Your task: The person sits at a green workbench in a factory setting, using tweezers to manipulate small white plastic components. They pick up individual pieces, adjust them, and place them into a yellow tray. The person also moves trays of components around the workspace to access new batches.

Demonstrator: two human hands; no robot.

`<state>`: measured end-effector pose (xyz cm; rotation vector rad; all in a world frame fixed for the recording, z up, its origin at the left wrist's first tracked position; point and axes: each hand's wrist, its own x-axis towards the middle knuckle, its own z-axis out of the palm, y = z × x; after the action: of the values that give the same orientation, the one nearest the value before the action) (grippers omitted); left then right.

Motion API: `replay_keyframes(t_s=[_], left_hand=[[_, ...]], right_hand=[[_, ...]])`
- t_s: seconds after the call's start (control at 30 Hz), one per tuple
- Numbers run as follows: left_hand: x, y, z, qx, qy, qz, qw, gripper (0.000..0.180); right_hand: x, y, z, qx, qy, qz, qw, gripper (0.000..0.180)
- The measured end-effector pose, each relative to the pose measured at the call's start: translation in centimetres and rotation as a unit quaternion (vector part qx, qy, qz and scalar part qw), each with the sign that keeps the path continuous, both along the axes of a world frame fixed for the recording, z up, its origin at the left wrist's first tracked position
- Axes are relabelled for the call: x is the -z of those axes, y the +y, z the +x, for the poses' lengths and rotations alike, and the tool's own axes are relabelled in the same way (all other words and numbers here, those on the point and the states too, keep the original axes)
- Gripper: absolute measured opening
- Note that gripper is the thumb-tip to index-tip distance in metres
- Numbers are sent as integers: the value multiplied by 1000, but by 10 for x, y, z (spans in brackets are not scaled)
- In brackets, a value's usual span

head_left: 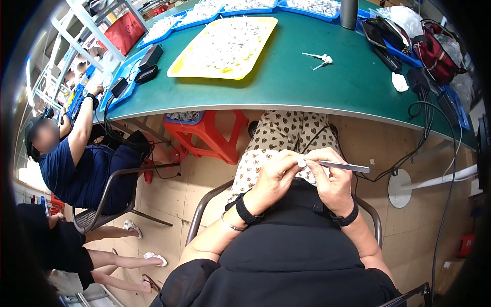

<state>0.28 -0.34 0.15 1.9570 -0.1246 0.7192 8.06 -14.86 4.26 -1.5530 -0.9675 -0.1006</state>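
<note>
A: Left hand [276, 176] and right hand [333, 179] together, fingertips meeting, nearer the wearer than the yellow tray [176, 70] and right of its middle. Left pinches a small white piece [302, 162]; right is closed on grey tweezers [347, 166].

B: Progress?

A: One piece mid-work, I'd judge, not finished. Tray's heaped with little white parts [222, 48], so plenty looks left (finished or raw, too small to tell). Loose white bits [323, 60] lie right of the tray, on the green table [284, 84]; status unclear.

B: Pose, quick?

A: Forearms run up from the lower edge toward the tray side, elbows wide, wrists turned inward. Tweezers stick out rightward, nearly level. Tips are hidden by fingers, so contact with the piece: can't tell.
</note>
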Motion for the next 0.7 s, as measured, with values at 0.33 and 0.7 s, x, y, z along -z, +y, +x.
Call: replay_keyframes(t_s=[0.33, 0.7], left_hand=[[-2, 0, -1, 11, 19, -15, 1000, 25], [1, 0, -1, 16, 34, -24, 999, 24]], right_hand=[[7, 1, 0, -3, 40, 30, 999, 4], [1, 0, 1, 10, -49, -20, 999, 3]])
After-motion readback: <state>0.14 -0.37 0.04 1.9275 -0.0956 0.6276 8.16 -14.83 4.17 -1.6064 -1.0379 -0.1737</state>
